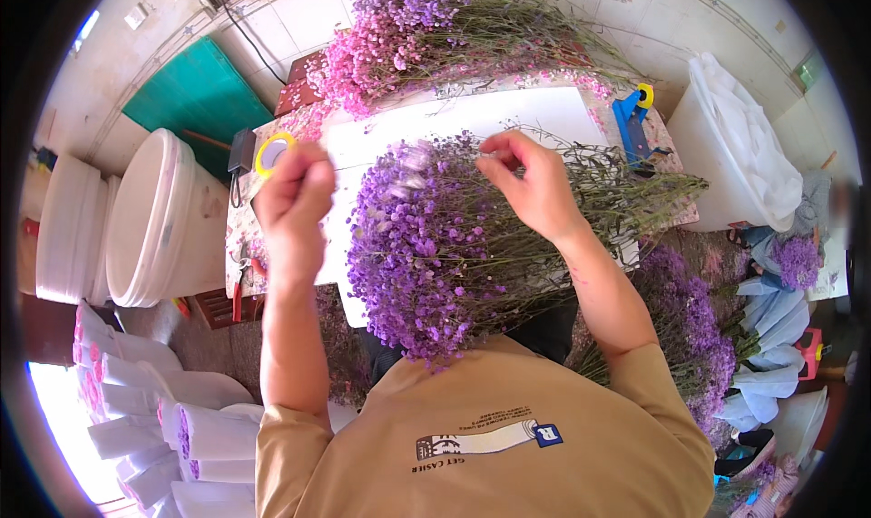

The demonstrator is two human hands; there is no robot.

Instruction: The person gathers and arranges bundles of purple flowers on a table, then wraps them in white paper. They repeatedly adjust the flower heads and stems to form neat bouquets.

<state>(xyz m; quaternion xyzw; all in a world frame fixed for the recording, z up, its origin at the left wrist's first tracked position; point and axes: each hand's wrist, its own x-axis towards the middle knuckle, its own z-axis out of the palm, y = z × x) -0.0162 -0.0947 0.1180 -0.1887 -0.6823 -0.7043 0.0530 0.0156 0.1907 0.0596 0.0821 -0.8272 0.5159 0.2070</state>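
A large bunch of purple dried flowers (413, 246) lies across a white board (358, 141), blossoms to the left and stems to the right. My left hand (298, 196) is closed in a fist, slightly blurred, left of the blossoms. Whatever it holds, if anything, is hidden. Over the upper part of the bunch, my right hand (535, 187) pinches with thumb and forefinger. What lies between those fingertips is too small to name. A pale, motion-smeared shape (413, 169) shows above the blossoms between my hands. Just behind the left fist is a yellow tape roll (272, 155).
Pink and purple flowers (399, 42) are heaped at the table's back. A blue tape dispenser (632, 128) stands at the right, red-handled cutters (238, 296) at the left edge. White buckets (150, 219) flank the left; a lined bin (726, 155) the right. Wrapped bunches (204, 436) fill the lower left.
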